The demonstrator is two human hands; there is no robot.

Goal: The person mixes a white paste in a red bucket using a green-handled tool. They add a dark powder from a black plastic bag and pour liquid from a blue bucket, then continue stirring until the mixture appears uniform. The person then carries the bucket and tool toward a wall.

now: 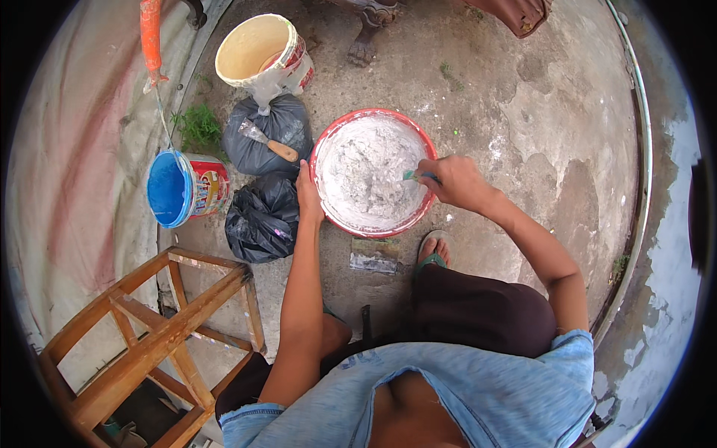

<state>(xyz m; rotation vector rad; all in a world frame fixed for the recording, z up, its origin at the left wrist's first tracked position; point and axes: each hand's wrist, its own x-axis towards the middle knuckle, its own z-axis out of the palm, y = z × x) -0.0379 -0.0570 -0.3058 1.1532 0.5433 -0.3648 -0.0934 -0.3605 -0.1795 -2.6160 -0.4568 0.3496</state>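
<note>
A round red basin (426, 134) stands on the ground in front of me, coated inside with lumpy white paste (370, 168). My left hand (308, 196) grips the basin's left side at the rim. Over the opposite rim, my right hand (453, 181) is closed around a small tool with a teal-green part (409, 175) pointing into the basin. Most of that tool is hidden by the fingers or the paste, so its kind is unclear. A putty knife (282, 150) with a wooden handle lies on a tied dark plastic bag (267, 131) left of the basin.
Another black bag (263, 216) sits nearer me. Beyond are a cream bucket (258, 48) and, at left, a blue-lined bucket (170, 190). A wooden frame (157, 328) stands at lower left. A flat, paste-smeared piece (373, 256) lies by my foot.
</note>
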